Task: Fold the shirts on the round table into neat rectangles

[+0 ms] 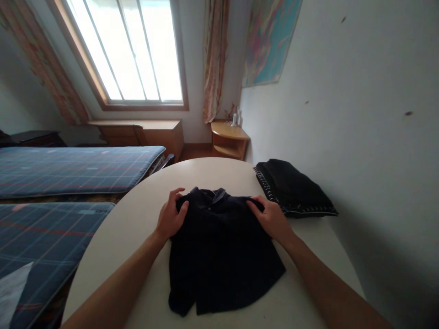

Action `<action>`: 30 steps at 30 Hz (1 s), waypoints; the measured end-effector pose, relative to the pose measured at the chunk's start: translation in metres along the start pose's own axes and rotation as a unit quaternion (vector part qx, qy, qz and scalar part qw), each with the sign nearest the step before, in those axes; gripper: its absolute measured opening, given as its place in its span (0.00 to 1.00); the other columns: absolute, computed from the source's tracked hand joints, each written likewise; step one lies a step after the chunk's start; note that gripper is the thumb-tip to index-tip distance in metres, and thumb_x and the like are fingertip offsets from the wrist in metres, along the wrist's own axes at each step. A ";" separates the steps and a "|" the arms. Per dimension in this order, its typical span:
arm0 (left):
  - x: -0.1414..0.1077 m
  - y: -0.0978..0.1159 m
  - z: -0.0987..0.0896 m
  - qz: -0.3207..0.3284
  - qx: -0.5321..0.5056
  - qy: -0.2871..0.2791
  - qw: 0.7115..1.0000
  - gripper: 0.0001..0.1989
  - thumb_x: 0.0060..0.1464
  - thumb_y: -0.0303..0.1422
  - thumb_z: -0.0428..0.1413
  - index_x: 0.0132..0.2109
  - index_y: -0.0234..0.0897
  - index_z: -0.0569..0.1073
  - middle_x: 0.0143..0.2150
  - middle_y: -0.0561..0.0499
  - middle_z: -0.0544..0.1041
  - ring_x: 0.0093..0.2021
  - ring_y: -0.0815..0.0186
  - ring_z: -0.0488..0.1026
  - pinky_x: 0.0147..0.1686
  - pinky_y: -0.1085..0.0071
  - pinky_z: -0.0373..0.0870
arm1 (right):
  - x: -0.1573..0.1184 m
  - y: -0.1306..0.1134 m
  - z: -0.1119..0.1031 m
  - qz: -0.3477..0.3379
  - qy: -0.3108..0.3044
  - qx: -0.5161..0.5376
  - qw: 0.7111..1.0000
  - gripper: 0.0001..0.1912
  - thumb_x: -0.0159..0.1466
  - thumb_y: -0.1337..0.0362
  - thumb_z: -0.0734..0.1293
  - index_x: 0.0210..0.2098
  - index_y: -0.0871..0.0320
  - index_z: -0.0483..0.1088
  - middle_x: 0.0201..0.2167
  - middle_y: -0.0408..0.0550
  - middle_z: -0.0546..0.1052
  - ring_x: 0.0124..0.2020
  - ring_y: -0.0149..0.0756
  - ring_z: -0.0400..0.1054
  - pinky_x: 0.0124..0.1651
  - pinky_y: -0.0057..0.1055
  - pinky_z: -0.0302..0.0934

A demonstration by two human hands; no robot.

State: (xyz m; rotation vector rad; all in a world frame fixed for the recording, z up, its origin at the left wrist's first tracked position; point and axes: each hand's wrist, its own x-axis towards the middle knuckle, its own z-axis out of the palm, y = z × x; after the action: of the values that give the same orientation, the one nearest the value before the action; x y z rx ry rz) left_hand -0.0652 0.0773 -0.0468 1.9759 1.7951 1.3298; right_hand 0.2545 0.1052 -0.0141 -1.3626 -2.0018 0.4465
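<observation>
A dark navy or black collared shirt [222,256] lies front up on the round pale table [130,237], its collar pointing away from me. At the left shoulder, my left hand [173,214] pinches the cloth between thumb and fingers. My right hand [269,214] grips the opposite shoulder the same way, with the fingertips partly hidden by fabric. One lower corner of the shirt at the left is bunched, and a sleeve may lie there, though the dark cloth makes this hard to tell.
A folded black cloth stack with white-stitched edging [295,187] sits at the table's right, by the white wall [370,137]. Blue plaid mattresses [68,171] flank the left side. Beyond stand a wooden desk [161,132] and a corner shelf [229,130].
</observation>
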 end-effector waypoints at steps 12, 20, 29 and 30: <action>-0.004 -0.020 0.010 0.014 0.046 -0.044 0.998 0.19 0.61 0.36 0.50 0.58 0.42 0.65 0.50 0.47 0.78 0.48 0.57 0.77 0.50 0.59 0.72 | 0.010 0.023 0.003 0.042 0.018 -0.057 0.997 0.16 0.71 0.55 0.58 0.48 0.56 0.71 0.39 0.53 0.81 0.42 0.46 0.76 0.45 0.36 0.64; 0.000 -0.001 -0.001 -0.010 0.135 0.028 0.990 0.10 0.60 0.41 0.52 0.44 0.41 0.68 0.44 0.46 0.77 0.45 0.55 0.75 0.47 0.60 0.71 | 0.016 0.042 0.004 0.062 0.110 0.073 0.989 0.19 0.67 0.53 0.60 0.50 0.58 0.69 0.48 0.57 0.78 0.49 0.46 0.72 0.55 0.43 0.63; -0.019 0.037 0.002 -0.005 0.276 -0.123 0.953 0.17 0.60 0.36 0.51 0.55 0.39 0.70 0.54 0.43 0.75 0.52 0.51 0.72 0.45 0.60 0.72 | 0.013 0.034 0.004 0.026 0.076 0.114 0.990 0.31 0.67 0.46 0.61 0.64 0.56 0.61 0.69 0.56 0.60 0.70 0.45 0.52 0.72 0.47 0.43; -0.017 0.032 0.002 -0.023 0.296 -0.123 0.947 0.19 0.60 0.35 0.50 0.57 0.37 0.70 0.55 0.42 0.75 0.54 0.50 0.72 0.46 0.59 0.71 | 0.011 0.033 0.005 0.016 0.064 0.096 0.993 0.33 0.67 0.46 0.63 0.65 0.56 0.59 0.70 0.56 0.58 0.71 0.45 0.50 0.73 0.47 0.42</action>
State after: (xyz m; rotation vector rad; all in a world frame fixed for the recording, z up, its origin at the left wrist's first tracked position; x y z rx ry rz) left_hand -0.0386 0.0545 -0.0359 2.2176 2.2686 0.5153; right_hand 0.2708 0.1286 -0.0342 -1.2721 -1.7869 0.5394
